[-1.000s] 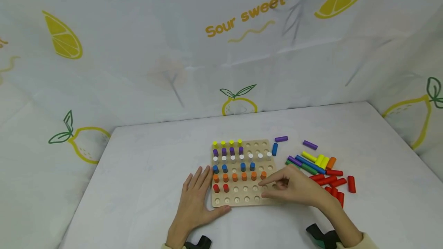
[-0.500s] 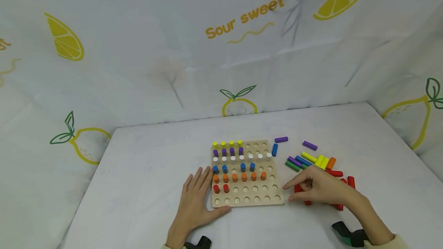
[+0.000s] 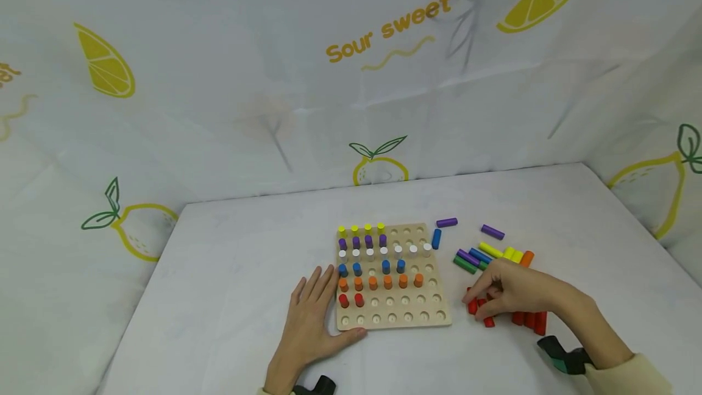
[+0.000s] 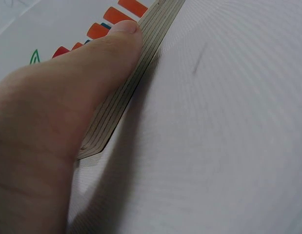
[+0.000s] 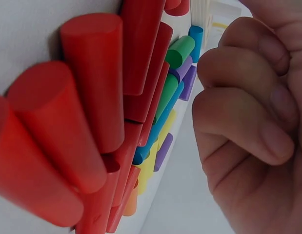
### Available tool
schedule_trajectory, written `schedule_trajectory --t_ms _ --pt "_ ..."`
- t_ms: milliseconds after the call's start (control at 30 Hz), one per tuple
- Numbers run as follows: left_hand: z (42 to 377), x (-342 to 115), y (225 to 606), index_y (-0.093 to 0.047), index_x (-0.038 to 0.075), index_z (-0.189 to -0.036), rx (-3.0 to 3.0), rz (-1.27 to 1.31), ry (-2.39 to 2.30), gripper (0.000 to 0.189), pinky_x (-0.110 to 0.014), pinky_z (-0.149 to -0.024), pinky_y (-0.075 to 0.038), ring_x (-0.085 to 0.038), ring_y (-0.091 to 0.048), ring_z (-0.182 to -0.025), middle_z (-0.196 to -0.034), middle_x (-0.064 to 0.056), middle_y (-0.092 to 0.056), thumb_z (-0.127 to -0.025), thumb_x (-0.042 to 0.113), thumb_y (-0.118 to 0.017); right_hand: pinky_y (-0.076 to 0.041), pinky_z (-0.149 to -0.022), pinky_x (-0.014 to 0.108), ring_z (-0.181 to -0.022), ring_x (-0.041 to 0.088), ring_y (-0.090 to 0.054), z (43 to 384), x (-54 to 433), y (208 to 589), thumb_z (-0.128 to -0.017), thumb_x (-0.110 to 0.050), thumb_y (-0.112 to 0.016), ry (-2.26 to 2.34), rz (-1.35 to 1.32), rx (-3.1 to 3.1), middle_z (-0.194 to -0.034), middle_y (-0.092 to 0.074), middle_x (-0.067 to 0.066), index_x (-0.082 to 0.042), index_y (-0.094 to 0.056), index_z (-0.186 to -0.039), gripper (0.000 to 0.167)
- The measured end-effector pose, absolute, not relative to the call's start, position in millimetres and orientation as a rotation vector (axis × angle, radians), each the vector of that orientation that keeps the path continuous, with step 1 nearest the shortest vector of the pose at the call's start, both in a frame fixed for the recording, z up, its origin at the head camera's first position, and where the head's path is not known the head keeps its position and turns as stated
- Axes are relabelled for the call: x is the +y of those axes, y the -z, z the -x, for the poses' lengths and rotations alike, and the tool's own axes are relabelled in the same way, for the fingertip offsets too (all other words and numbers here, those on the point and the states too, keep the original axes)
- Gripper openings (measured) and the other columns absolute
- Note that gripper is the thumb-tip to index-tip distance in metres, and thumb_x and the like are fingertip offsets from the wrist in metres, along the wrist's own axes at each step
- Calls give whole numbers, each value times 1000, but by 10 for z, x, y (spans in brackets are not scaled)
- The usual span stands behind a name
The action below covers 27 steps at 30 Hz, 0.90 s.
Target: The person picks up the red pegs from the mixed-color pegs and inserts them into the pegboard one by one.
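My left hand (image 3: 312,328) lies with straight fingers along the left side of a wooden pegboard (image 3: 399,309), its thumb at the front edge. The left wrist view shows that thumb (image 4: 107,53) against the board's layered edge. Yellow, purple, white, blue, orange and red pegs stand in rows on the board. Right of it, my right hand (image 3: 523,290) pinches a red peg (image 3: 473,307) between index finger and thumb. More red pegs (image 3: 529,320) lie under and beside that hand. In the right wrist view its other fingers (image 5: 233,112) are curled, while thumb and index fingertips are out of sight.
Behind the right hand lie loose yellow pegs (image 3: 490,250), a green peg (image 3: 464,265), an orange peg (image 3: 526,259) and blue ones (image 3: 480,255). Farther back are two purple pegs (image 3: 492,232) and a blue peg (image 3: 436,239) near the board's right edge. A white cloth (image 3: 247,242) covers the table.
My right hand has moved right, from over the board's lower right part to the red pegs, where finger and thumb have come around one. My left hand stays in place.
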<state>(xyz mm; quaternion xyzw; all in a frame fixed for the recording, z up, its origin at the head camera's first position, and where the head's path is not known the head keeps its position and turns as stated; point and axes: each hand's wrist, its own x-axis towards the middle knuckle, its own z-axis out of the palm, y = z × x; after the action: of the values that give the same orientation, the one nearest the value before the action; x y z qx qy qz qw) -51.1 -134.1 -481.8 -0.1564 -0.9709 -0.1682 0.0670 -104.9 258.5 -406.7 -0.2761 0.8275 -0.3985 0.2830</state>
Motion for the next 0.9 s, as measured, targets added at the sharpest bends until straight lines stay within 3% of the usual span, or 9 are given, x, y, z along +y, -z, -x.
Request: schedule_trajectory --t_ms 300,533,900 --pt "517 -1342 4837 -41 17 -158 -2913 478 511 112 -56 -123 -29 -29 -35 -154 -164 -2 -42 -74 88 -58 -30 -45 15 -49 0 -38 1070 2535 4080 -83 -19 -84 1047 649 2184 -57 -43 -9 -14 -83 -101 19" --pt "524 -1340 4834 -41 17 -158 -2901 480 513 111 -56 -123 -29 -29 -35 -154 -164 -2 -43 -74 88 -58 -31 -46 14 -50 -2 -42 1081 2521 4118 -88 -22 -80 1034 688 2204 -58 -49 -11 -14 -83 -101 16" --pt "508 -1343 4803 -40 16 -158 -2926 475 541 112 -56 -123 -28 -29 -34 -155 -164 -3 -42 -74 86 -61 -32 -48 15 -53 2 -44 1079 2470 4121 -81 -24 -86 941 586 2262 -60 -53 -11 -21 -83 -102 20"
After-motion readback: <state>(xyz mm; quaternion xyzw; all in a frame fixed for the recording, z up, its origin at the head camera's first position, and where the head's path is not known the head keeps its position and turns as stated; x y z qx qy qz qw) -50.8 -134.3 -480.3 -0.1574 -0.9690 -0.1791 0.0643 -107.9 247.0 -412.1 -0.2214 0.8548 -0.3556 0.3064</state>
